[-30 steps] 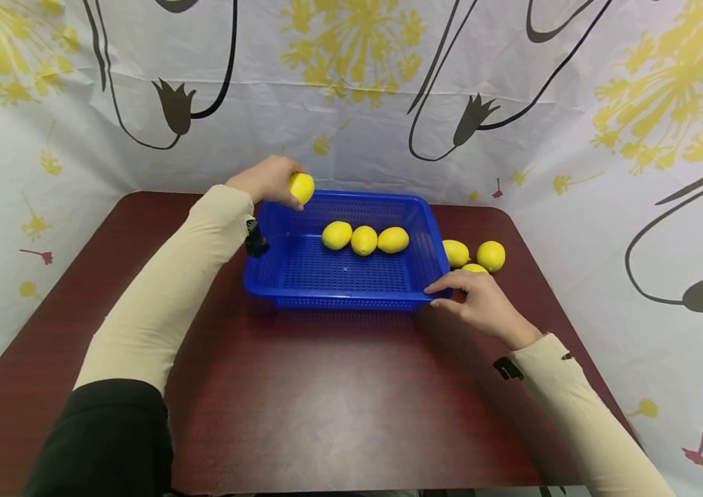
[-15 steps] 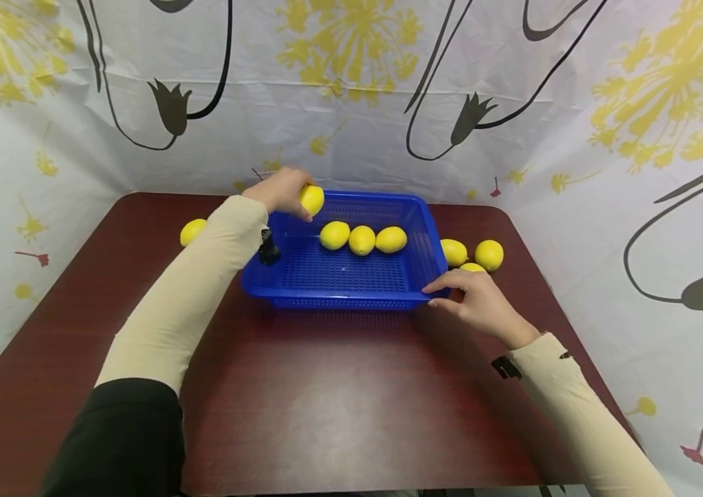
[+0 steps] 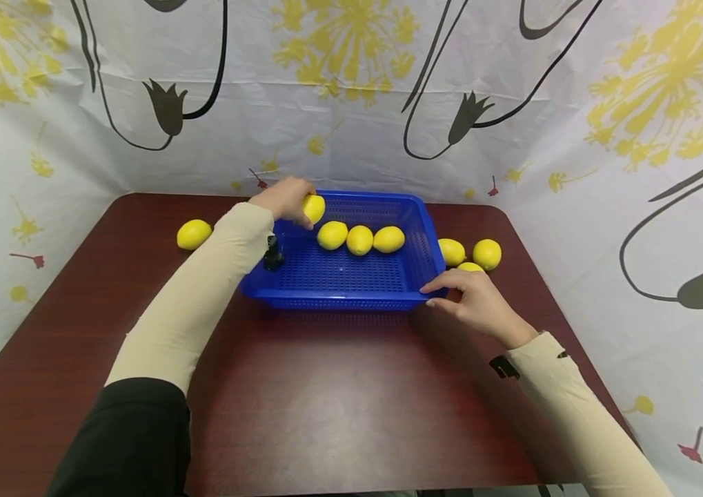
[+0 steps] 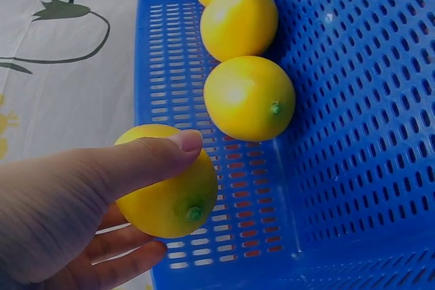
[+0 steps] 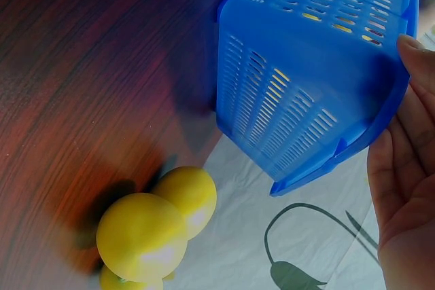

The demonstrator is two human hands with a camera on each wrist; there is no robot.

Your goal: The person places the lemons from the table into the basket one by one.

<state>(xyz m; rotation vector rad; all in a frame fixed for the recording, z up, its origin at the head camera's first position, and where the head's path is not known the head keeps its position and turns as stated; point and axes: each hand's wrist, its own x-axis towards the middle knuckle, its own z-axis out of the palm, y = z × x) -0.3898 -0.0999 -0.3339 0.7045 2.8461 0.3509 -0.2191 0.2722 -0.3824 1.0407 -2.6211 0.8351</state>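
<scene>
A blue perforated plastic basket (image 3: 339,297) stands on the table, with a row of three lemons (image 3: 360,240) on its floor near the back. My left hand (image 3: 289,199) grips another lemon (image 3: 314,208) over the basket's back left part. In the left wrist view the thumb lies across this lemon (image 4: 170,198), and its small green stem end shows. Whether it touches the basket is unclear. At the front right corner my right hand (image 3: 474,304) pinches the basket's rim (image 5: 391,110) between thumb and fingers.
One lemon (image 3: 194,235) lies on the table left of the basket. To the right is a cluster of three lemons (image 3: 487,254), partly hidden by the right hand and basket. A patterned white cloth (image 3: 363,138) hangs behind the dark red table (image 3: 326,400).
My left hand has carried its lemon right and downward to the basket's back left. The lemon on the left has come into view from behind the forearm. The right hand stays at the rim.
</scene>
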